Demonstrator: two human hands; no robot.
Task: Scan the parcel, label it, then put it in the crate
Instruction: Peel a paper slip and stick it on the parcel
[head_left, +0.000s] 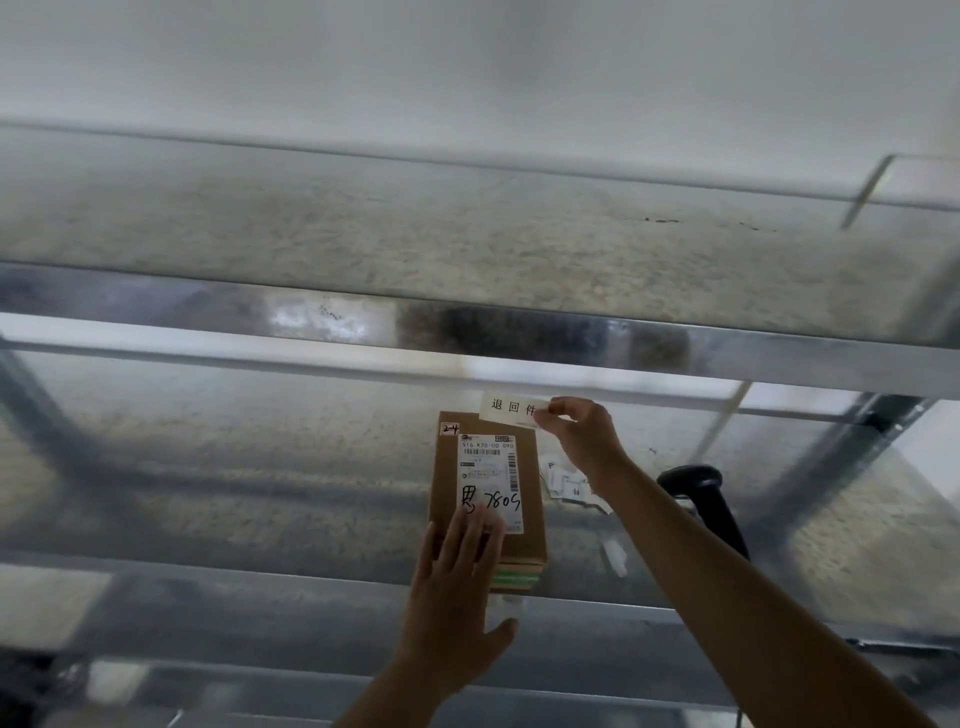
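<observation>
A person's left hand (457, 577) lay flat, fingers spread and extended, pressing on the near end of a brown cardboard parcel (485, 499) that rested on a mottled shelf board (260, 467) inside a metal rack. The hand gripped nothing; its fingertips overlapped the lower edge of the white shipping label (489, 480) stuck along the parcel's top face, where handwritten figures in black marker showed just above the fingers. A small pink-edged tag (450, 429) sat at the parcel's far left corner.

Farther in, the right hand (582, 436) reached across from the right, its thumb and forefinger pinched closed on one end of a white paper sticker (511, 407) printed with three Chinese characters. The sticker was held at the parcel's far edge, its left part overlapping the box; whether it already touched the cardboard could not be told.

To the right of the parcel, a loose scatter of small white slips (569, 486) lay on the board, partly hidden by the right forearm. Beyond that arm stood a black handheld scanner (698, 493), its head toward the back of the shelf.

Above the scene ran the rack's galvanised steel beam (519, 332), with an upper shelf board (363, 228) behind it and a pale wall (467, 62) at the far back, all blurred.
</observation>
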